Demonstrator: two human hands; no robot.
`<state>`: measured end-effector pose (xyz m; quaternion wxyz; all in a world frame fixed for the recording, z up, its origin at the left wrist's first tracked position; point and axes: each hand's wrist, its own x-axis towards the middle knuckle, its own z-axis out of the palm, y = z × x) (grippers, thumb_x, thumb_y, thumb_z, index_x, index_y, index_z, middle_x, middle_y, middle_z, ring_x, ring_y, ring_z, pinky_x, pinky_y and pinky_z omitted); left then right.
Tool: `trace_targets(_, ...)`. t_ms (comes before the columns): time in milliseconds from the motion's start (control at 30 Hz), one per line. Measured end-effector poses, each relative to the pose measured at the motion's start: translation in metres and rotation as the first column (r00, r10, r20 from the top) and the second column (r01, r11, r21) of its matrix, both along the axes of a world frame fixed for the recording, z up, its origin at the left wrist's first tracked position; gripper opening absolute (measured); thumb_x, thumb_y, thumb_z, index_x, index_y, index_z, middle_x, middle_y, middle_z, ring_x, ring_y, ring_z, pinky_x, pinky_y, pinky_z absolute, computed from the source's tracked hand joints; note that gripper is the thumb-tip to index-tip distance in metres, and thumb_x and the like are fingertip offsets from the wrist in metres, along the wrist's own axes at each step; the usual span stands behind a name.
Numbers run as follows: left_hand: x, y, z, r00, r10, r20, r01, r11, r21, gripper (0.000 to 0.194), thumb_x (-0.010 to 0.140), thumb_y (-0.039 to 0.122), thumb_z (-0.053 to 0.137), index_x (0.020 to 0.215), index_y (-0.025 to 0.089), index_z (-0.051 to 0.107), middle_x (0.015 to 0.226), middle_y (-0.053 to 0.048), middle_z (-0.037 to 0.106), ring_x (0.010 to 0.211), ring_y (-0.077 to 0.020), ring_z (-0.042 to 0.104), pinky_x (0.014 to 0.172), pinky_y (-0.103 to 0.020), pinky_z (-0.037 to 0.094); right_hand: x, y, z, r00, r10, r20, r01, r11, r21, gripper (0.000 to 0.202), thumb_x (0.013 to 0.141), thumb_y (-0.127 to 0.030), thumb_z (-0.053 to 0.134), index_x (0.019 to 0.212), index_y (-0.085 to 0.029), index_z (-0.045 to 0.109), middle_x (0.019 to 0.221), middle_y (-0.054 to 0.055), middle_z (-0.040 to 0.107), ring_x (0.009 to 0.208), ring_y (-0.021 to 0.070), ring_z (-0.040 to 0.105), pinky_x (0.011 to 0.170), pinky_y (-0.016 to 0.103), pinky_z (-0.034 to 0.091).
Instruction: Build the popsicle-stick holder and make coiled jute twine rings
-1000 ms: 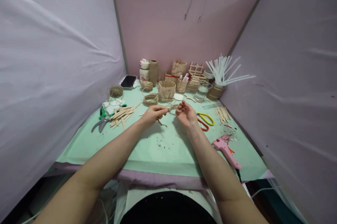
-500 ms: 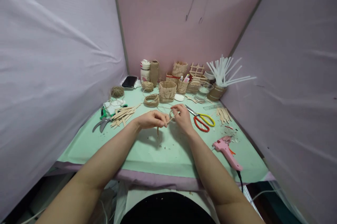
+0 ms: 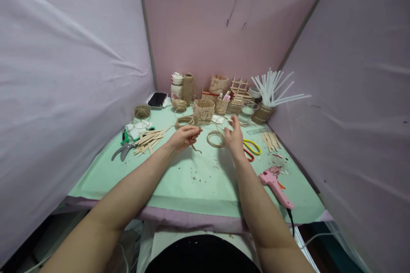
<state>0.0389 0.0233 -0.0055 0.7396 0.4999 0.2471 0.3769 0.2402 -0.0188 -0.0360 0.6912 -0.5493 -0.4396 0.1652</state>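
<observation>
My left hand [image 3: 185,137] is closed in a pinch on a strand of twine [image 3: 196,149], whose loose end hangs below the fingers. To its right, my right hand [image 3: 234,137] is raised with its fingers apart, beside a small coil of twine [image 3: 215,139]. Behind the hands stand a woven-looking basket [image 3: 204,110] and a larger twine coil [image 3: 185,121]. Scissors with yellow [image 3: 253,147] and red handles lie partly hidden behind my right hand.
At the left are wooden strips [image 3: 150,140], pruning shears [image 3: 123,151] and a twine ball [image 3: 142,111]. A pink glue gun [image 3: 277,187] lies at the right, before white sticks [image 3: 270,87] in a pot. A glass bowl [image 3: 247,113] stands at the back.
My hands have moved apart. My right hand has let go of the twine, opened and moved right and up; my left hand has shifted slightly up and left. The small coil now shows between them.
</observation>
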Motion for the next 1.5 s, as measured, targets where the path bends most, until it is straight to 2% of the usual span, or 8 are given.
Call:
trace_targets(100,0.008,0.001,-0.009,0.981,0.143,-0.131,-0.136,0.989,0.059,0.039,0.050,0.042,0.084,0.075,0.013,0.073,0.072,-0.005,0.060,0.060,-0.0071,0.041,0.050,-0.020,0.027,-0.004,-0.006,-0.006,0.940,-0.002,0.340,0.089,0.967,-0.240,0.052,0.067,-0.009,0.054,0.117,-0.021,0.060,0.100,0.010,0.061,0.098,0.0264,0.055,0.089,0.041,0.040)
trace_targets(233,0.011,0.003,-0.019,0.949,0.244,-0.200,-0.202,0.957,0.210,0.041,0.057,0.048,0.079,0.080,0.014,0.074,0.070,-0.003,0.061,0.056,-0.0070,0.039,0.050,-0.022,0.028,-0.018,-0.013,-0.002,0.823,-0.156,0.546,0.283,0.946,-0.157,0.050,0.069,-0.006,0.048,0.114,-0.022,0.062,0.106,0.012,0.053,0.102,0.0276,0.050,0.089,0.043,0.037)
trace_targets(300,0.011,0.002,-0.021,0.930,0.295,-0.220,-0.232,0.934,0.271,0.040,0.061,0.049,0.076,0.081,0.014,0.075,0.065,-0.001,0.059,0.054,-0.0072,0.038,0.050,-0.023,0.028,-0.028,-0.015,0.004,0.827,-0.176,0.534,0.260,0.962,-0.085,0.036,0.074,-0.012,0.049,0.106,-0.021,0.064,0.104,0.011,0.054,0.100,0.0259,0.050,0.089,0.042,0.038)
trace_targets(400,0.012,-0.002,-0.021,0.902,0.351,-0.250,-0.264,0.908,0.326,0.039,0.064,0.048,0.073,0.083,0.014,0.074,0.066,-0.001,0.061,0.056,-0.0093,0.043,0.051,-0.023,0.033,-0.040,-0.017,0.008,0.907,-0.007,0.420,0.042,0.996,-0.074,0.014,0.080,-0.026,0.053,0.084,-0.020,0.065,0.089,0.006,0.059,0.086,0.0206,0.054,0.083,0.037,0.041)
trace_targets(533,0.013,-0.005,-0.020,0.895,0.380,-0.236,-0.249,0.862,0.442,0.034,0.069,0.044,0.070,0.084,0.014,0.074,0.075,-0.005,0.067,0.069,-0.0149,0.055,0.063,-0.027,0.044,-0.048,-0.016,0.006,0.956,0.174,0.238,-0.147,0.981,-0.126,0.016,0.076,-0.036,0.062,0.076,-0.021,0.066,0.080,0.003,0.063,0.076,0.0171,0.054,0.075,0.031,0.044)
trace_targets(733,0.015,-0.006,-0.026,0.871,0.435,-0.226,-0.213,0.751,0.625,0.025,0.076,0.038,0.065,0.081,0.015,0.073,0.080,-0.006,0.070,0.078,-0.0178,0.060,0.072,-0.028,0.045,-0.045,-0.015,0.005,0.964,0.190,0.188,-0.166,0.977,-0.135,0.014,0.074,-0.033,0.062,0.078,-0.021,0.067,0.082,0.003,0.065,0.075,0.0166,0.055,0.071,0.030,0.043)
trace_targets(1000,0.018,-0.010,-0.029,0.838,0.489,-0.242,-0.217,0.705,0.675,0.020,0.077,0.034,0.065,0.084,0.017,0.073,0.084,-0.006,0.071,0.078,-0.0176,0.062,0.073,-0.028,0.046,-0.047,-0.015,0.004,0.942,0.146,0.303,-0.107,0.984,-0.141,0.005,0.071,-0.024,0.056,0.070,-0.022,0.060,0.076,0.001,0.060,0.075,0.0169,0.052,0.073,0.031,0.042)
trace_targets(1500,0.012,-0.011,-0.026,0.788,0.554,-0.267,-0.043,0.483,0.875,0.019,0.084,0.027,0.056,0.086,0.020,0.074,0.085,-0.007,0.069,0.083,-0.0186,0.060,0.079,-0.030,0.044,-0.046,-0.015,0.002,0.935,0.161,0.316,-0.124,0.983,-0.135,0.008,0.072,-0.026,0.058,0.067,-0.022,0.061,0.074,0.002,0.061,0.072,0.0169,0.052,0.073,0.032,0.042)
